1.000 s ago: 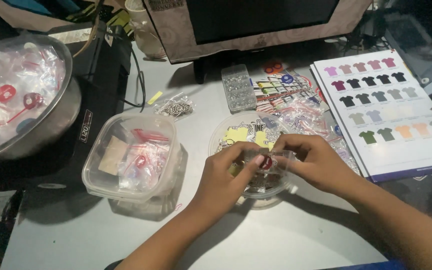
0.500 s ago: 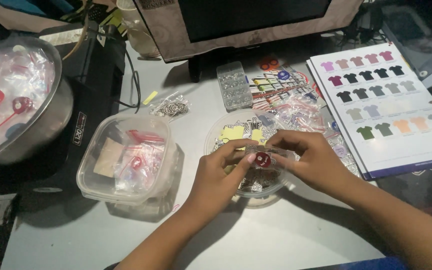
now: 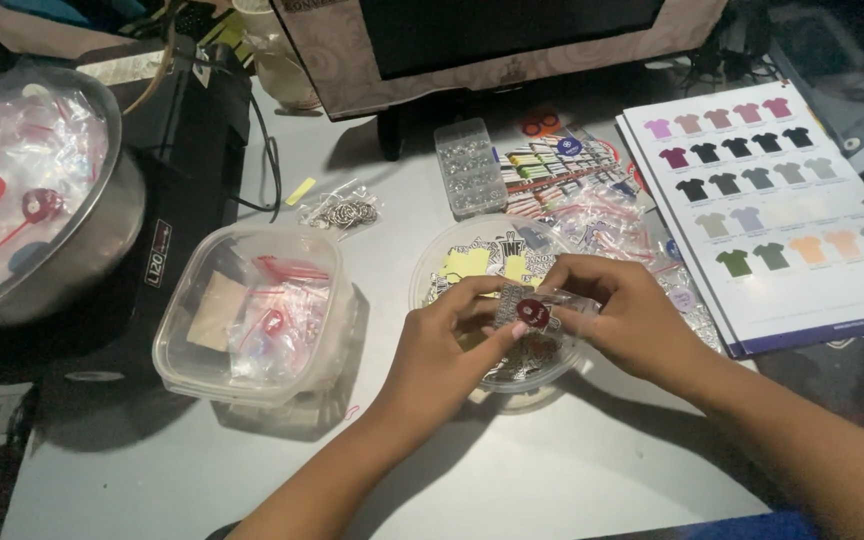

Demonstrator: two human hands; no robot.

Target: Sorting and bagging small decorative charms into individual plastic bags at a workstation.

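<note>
Both hands pinch one small clear plastic bag with a round red badge (image 3: 532, 313) at frame centre: left hand (image 3: 447, 350), right hand (image 3: 627, 325). I'd grip near the opening, above the round clear plastic tub (image 3: 430, 275); farther right, colour chart sheet (image 3: 782, 215).

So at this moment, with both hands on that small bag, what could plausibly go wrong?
The small clear bag with a red round piece is pinched between the left hand and right hand above the round clear container; a slip would likely drop it among the pieces there. The right forearm lies near the shirt colour chart and might nudge it.
</note>
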